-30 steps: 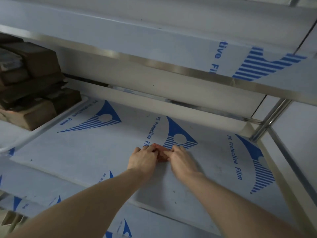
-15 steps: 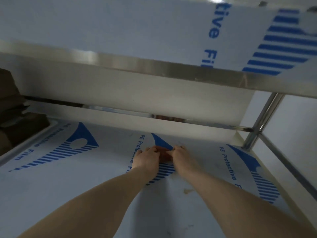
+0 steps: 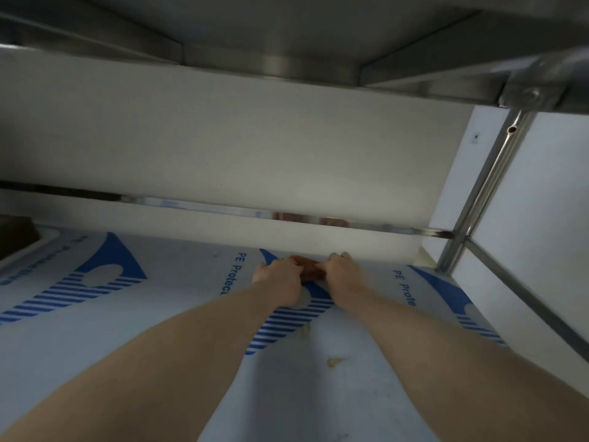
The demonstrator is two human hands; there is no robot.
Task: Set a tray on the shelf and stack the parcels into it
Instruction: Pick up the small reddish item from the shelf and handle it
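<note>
- White film printed with blue lettering covers the tray, which lies flat on the shelf, reaching to the rear wall.
- Head view: left hand and right hand rest side by side at the tray's far edge, fingers curled over it; what lies under them is hidden.
- Parcels: only a dark, cut-off shape beyond the tray's left edge; identity unclear.
- Steel post stands right of the tray; upper shelf overhangs it.

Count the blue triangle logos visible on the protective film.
3. One at the left, one in the middle largely covered by the left hand and right hand, one at the right. The arms may hide more.
</note>
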